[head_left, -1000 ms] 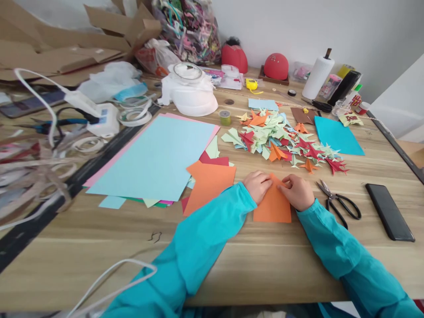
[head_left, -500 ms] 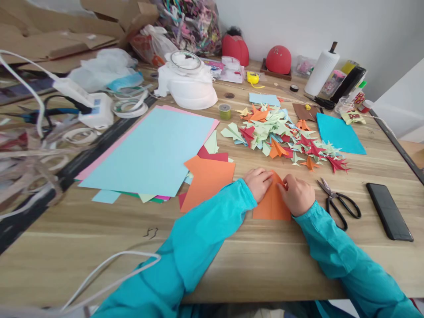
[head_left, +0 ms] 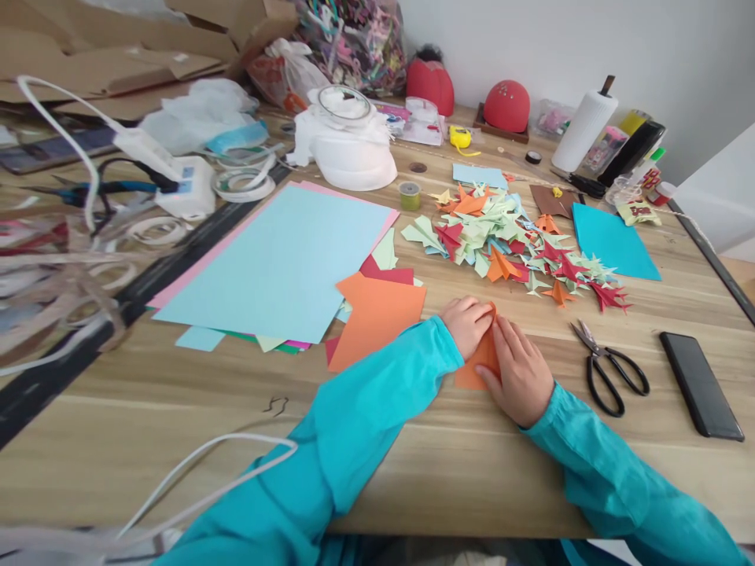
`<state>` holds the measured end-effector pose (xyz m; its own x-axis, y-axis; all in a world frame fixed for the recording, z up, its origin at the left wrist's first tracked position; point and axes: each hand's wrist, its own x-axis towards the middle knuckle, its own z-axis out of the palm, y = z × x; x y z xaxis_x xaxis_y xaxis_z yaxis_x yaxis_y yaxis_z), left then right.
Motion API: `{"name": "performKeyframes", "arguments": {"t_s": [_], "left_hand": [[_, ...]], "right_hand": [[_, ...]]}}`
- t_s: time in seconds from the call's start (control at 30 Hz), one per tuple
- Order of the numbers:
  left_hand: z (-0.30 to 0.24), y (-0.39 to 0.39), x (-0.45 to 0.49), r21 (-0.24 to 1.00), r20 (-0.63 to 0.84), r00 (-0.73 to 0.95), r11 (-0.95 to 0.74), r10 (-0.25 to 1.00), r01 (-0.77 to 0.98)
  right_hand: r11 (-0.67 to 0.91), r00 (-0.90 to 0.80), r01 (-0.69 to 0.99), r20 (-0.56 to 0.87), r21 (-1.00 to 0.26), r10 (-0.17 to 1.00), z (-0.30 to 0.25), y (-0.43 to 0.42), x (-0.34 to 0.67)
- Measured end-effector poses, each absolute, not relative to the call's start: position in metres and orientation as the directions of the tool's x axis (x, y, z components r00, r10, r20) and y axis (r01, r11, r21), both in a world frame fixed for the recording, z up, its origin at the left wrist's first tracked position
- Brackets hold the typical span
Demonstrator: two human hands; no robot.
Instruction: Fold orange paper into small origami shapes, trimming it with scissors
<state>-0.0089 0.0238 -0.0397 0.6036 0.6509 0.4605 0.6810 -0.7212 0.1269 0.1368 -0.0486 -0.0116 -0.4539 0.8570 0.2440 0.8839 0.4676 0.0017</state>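
A folded orange paper lies on the wooden table in front of me. My right hand rests flat on it, fingers stretched out and pressing it down. My left hand is curled, its fingertips pinching the paper's upper left edge. Both arms wear teal sleeves. Most of the paper is hidden under my hands.
A heap of small folded paper shapes lies behind my hands. Black scissors and a dark phone lie to the right. Large light blue sheets and an orange sheet sit to the left. Clutter, tape rolls and cables fill the far left.
My right hand went from pinching the paper's top to lying flat across it, covering most of the sheet. The paper looks narrower, folded over. My left hand has stayed at the upper left edge.
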Motion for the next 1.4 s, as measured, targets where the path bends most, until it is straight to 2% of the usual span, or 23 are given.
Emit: {"name": "performKeyframes", "arguments": {"t_s": [0.17,0.4,0.97,1.4], "left_hand": [[-0.039,0.024,-0.008,0.142,0.478,0.583,-0.713,0.657,0.687],[-0.034,0.021,-0.008,0.098,0.469,0.576,-0.687,0.670,0.720],[-0.041,0.023,-0.009,0.100,0.516,0.589,-0.727,0.621,0.679],[-0.042,0.023,-0.007,0.082,0.516,0.573,-0.703,0.636,0.707]], "right_hand": [[0.505,-0.495,0.863,0.157,-0.025,0.855,-0.014,-0.054,0.147],[0.505,-0.498,0.863,0.131,-0.026,0.858,-0.015,-0.054,0.148],[0.512,-0.507,0.859,0.121,-0.015,0.853,-0.015,-0.056,0.149],[0.500,-0.495,0.866,0.114,-0.018,0.861,-0.014,-0.056,0.149]]}}
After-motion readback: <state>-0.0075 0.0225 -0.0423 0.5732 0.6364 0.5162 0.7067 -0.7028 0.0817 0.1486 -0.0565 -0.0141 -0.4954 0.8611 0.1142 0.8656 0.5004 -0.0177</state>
